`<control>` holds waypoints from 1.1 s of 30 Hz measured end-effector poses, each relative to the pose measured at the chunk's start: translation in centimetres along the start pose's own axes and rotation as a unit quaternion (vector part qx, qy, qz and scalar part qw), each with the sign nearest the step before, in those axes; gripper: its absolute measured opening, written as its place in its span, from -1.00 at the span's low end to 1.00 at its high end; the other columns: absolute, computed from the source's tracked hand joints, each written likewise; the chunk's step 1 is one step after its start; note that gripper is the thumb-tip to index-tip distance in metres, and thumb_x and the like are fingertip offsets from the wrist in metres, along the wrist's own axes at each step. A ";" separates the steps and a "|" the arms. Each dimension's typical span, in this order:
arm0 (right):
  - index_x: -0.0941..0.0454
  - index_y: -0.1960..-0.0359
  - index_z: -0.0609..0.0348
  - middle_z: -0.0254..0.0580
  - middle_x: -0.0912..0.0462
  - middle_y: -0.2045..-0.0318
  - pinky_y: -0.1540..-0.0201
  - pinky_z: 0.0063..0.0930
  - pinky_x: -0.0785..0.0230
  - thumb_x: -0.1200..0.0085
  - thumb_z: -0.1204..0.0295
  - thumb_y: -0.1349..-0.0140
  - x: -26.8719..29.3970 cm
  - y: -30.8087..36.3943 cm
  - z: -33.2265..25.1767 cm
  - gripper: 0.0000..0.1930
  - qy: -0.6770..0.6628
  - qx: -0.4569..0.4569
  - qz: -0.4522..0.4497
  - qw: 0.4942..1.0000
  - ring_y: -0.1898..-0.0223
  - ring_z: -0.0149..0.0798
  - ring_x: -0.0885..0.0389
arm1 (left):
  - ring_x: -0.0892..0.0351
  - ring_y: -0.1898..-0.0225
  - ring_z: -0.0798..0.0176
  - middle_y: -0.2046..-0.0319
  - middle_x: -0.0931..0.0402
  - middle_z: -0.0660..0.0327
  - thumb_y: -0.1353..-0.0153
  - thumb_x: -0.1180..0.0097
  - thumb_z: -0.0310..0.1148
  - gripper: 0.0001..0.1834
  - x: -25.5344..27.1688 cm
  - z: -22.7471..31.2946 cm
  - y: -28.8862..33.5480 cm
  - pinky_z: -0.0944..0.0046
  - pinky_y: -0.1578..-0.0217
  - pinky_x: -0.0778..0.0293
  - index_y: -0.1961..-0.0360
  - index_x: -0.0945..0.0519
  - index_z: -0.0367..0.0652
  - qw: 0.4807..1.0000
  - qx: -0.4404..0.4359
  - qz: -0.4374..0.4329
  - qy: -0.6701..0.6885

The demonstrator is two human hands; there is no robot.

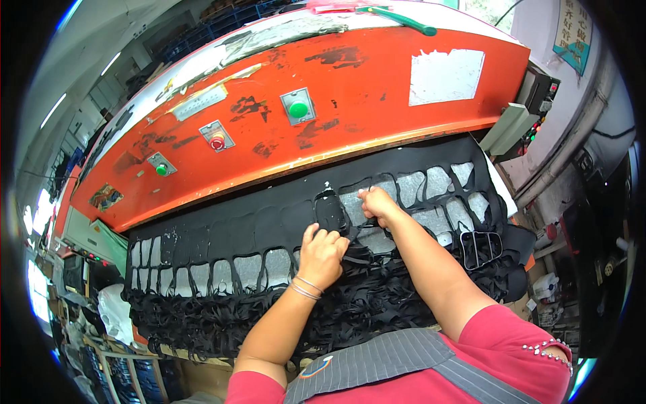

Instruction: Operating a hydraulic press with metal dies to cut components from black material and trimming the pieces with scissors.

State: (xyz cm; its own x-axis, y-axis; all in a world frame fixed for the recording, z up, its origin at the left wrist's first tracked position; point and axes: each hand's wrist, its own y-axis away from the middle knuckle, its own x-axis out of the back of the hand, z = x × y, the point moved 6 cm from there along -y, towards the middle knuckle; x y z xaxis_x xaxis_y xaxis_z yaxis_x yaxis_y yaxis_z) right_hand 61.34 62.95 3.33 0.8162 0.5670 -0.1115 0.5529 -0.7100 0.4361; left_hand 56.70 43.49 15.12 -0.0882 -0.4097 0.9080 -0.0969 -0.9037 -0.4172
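Observation:
A black foam-like sheet [282, 222] lies across the machine bed, with several rounded openings cut through it that show a grey surface. My left hand [321, 257] is at its middle, fingers curled, just below a dark rounded piece [330, 211]; what the fingers hold, if anything, is hidden. Farther right, my right hand [381, 205] has its fingers closed at a thin black strip [360, 186] between openings. Below both hands hangs a tangled heap of black offcut strips [269, 320]. A metal cutting die [481, 250] with dividers rests right of my right forearm.
Behind the sheet rises an orange press beam [377, 87] with a green button [298, 109], a red button [217, 141] and another green button [161, 169]. A green-handled tool [404, 21] lies on top. A control box [538, 91] stands at the right end.

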 end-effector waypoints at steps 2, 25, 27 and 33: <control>-0.42 0.31 0.26 -0.20 -0.48 0.59 0.59 -0.31 -0.22 0.03 0.26 -0.32 0.2 -0.4 1.0 -0.74 0.069 0.007 0.046 0.997 0.66 -0.33 -0.37 | -0.46 0.29 0.21 0.45 -0.46 0.32 0.24 -0.19 -0.55 -0.69 -1.0 0.0 1.1 0.07 -0.16 -0.19 0.36 -0.64 -0.03 0.999 0.023 0.019 0.017; -0.06 -0.33 0.35 0.23 -0.30 -0.20 -0.19 -0.05 -0.22 -0.03 -0.12 -0.17 -6.1 5.1 -3.2 -0.10 0.465 0.082 0.102 0.876 -0.22 0.18 -0.30 | -0.13 -0.36 0.06 -0.08 -0.48 0.09 -0.02 -0.05 -0.42 -0.93 -0.7 2.2 5.8 -0.28 -0.32 0.43 0.47 -0.57 -0.01 0.986 0.105 0.021 -0.130; -0.04 -0.35 0.33 0.19 -0.30 -0.21 -0.19 -0.06 -0.22 -0.01 -0.15 -0.17 -8.3 5.9 -2.5 -0.09 0.516 0.040 0.090 0.851 -0.22 0.12 -0.32 | -0.48 -0.03 0.10 0.24 -0.58 0.10 0.08 -0.12 -0.44 -0.95 -1.0 2.4 5.9 -0.19 -0.23 -0.01 0.52 -0.52 -0.07 0.993 0.080 -0.019 -0.088; -0.23 -0.27 0.32 -0.02 -0.45 0.00 -0.04 -0.17 -0.23 0.03 -0.13 -0.19 -9.2 5.9 0.6 -0.19 0.618 0.240 0.201 0.721 -0.02 -0.08 -0.42 | -0.59 0.45 0.08 0.58 -0.53 0.17 0.18 -0.19 -0.44 -0.86 -0.2 2.4 6.6 0.11 0.28 -0.47 0.51 -0.52 -0.10 0.990 0.125 -0.054 0.041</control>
State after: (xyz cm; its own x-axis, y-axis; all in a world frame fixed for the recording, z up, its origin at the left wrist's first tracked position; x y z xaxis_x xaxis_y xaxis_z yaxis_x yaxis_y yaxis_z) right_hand 57.16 53.27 6.41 0.3182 0.0035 0.9480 0.5500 -0.8152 -0.1816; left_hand 58.50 37.33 12.31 -0.1728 -0.3074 0.9358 0.1368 -0.9483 -0.2863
